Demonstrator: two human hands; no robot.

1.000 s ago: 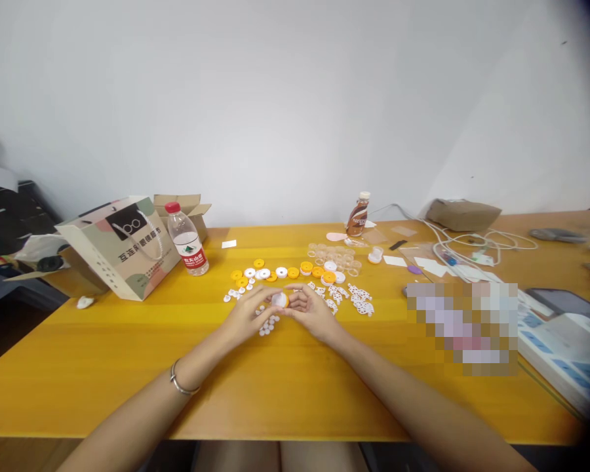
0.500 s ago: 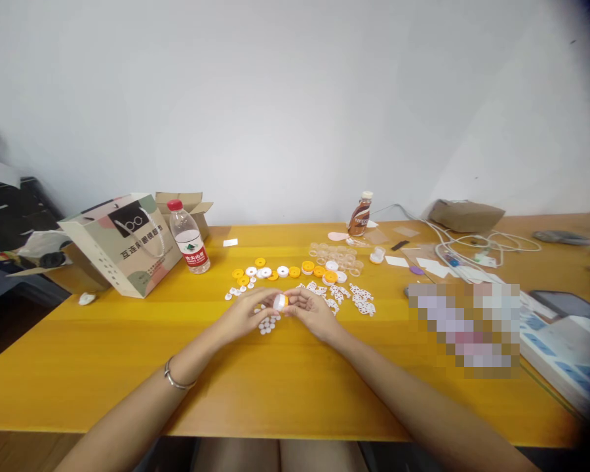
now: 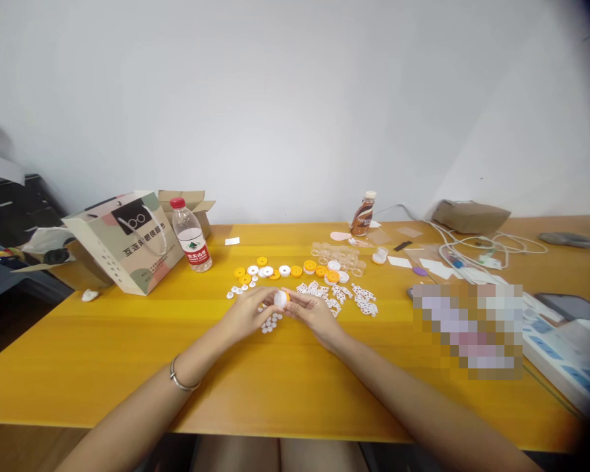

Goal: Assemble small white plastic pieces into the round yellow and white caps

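Between my two hands is a small round plastic case (image 3: 281, 299), whitish and see-through on the left with a yellow rim on the right. The fingers of my left hand (image 3: 250, 313) pinch its left side. My right hand (image 3: 315, 316) grips the yellow side with thumb and fingers. Small white round pieces (image 3: 271, 323) lie partly hidden below my left hand, and small white knobs (image 3: 236, 290) lie beyond it. Past my hands runs a row of yellow and white discs (image 3: 296, 270). White cut-out pieces (image 3: 365, 301) are spread near my right hand, with clear rings (image 3: 341, 254) behind.
At the left stand a paper bag (image 3: 140, 252), a water bottle (image 3: 191, 239) and an open carton (image 3: 209, 213). A brown drink bottle (image 3: 362, 216) stands at the back. White cables (image 3: 447, 246), cards (image 3: 400, 261) and a brown package (image 3: 471, 216) lie at the right; one patch there is blurred.
The view has shifted slightly. The case is turned a little, with more of its whitish face toward me; both hands still hold it.
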